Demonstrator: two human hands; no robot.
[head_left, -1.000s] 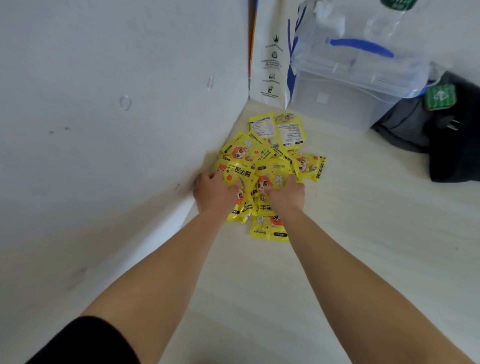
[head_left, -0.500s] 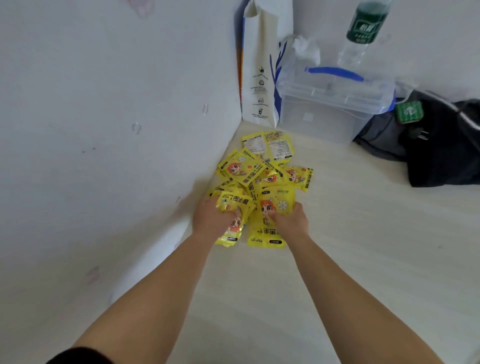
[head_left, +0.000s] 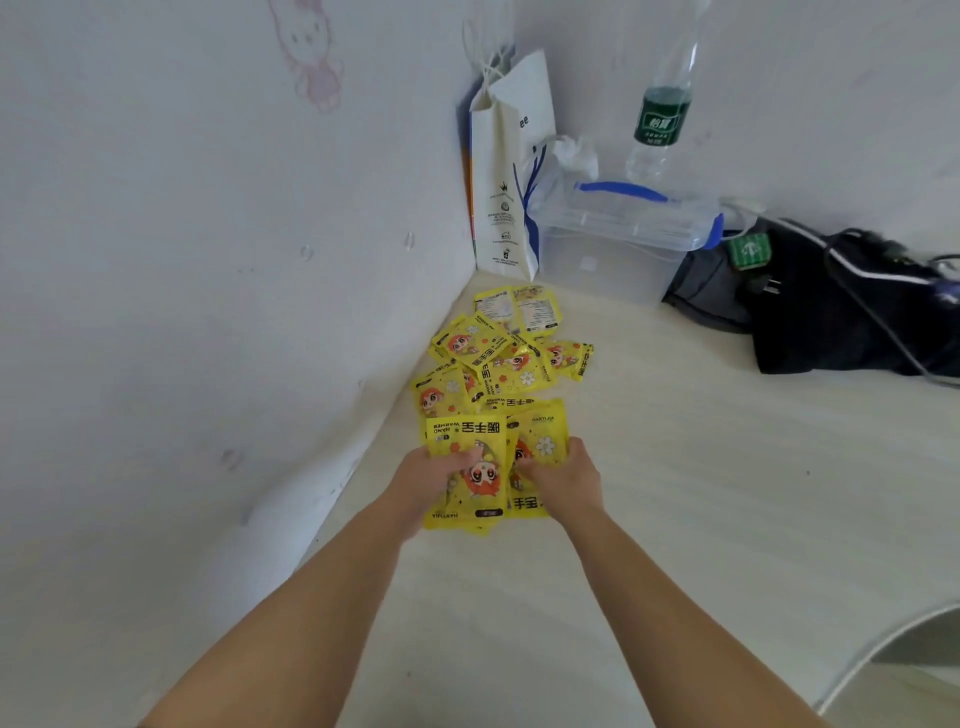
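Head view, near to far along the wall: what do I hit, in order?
left hand and right hand, both gripping the held packets → loose packets piled by the wall → clear box. The paper bag stands about level with the box, so it is left out.

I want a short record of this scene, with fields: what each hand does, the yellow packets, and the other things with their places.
left hand: grips left packet, thumb on top
right hand: grips right packet
held packets: side by side, overlapping, at the near end of the pile
pile: yellow packets, loose, overlapping, along the wall, on the table
paper bag: upright in the corner
box: clear, lid on, blue handle, right of the paper bag
bottle: upright; on the box or behind it, cannot tell
black bag: right of the box
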